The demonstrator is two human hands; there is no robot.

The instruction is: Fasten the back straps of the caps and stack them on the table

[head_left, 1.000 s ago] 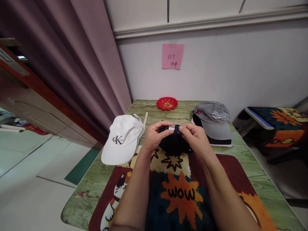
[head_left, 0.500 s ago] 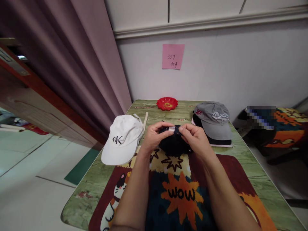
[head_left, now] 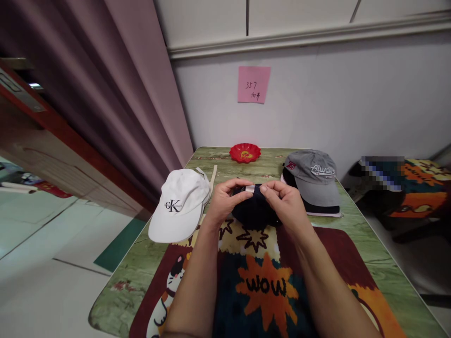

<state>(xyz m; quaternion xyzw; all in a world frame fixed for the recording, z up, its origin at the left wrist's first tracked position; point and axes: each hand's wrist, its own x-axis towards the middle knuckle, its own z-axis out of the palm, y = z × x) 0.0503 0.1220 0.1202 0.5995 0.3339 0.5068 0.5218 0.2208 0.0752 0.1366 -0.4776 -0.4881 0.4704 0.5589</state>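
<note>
Between my hands is a dark baseball cap [head_left: 255,211], its strap edge facing up with a small whitish tag or buckle showing. My left hand [head_left: 225,199] pinches the strap on one side, thumb on top. On the other side my right hand [head_left: 283,202] grips the same strap between thumb and fingers. To the left lies a white cap [head_left: 183,199] with "CK" lettering, its loose strap ends sticking up at the back. A grey cap [head_left: 313,176] reading "Always" sits at the right, on top of a black cap [head_left: 317,208] and something pale pink.
A red scalloped dish [head_left: 244,154] stands at the back of the green wood-patterned table [head_left: 116,295]. A colourful mat [head_left: 260,305] lies under my forearms. A pink note [head_left: 253,84] is on the wall behind. At the far right is a stool [head_left: 419,188] with a patterned cover.
My fingers have shifted very slightly along the dark cap's strap. The whole view has tilted a little; the other caps and the dish stay in place.
</note>
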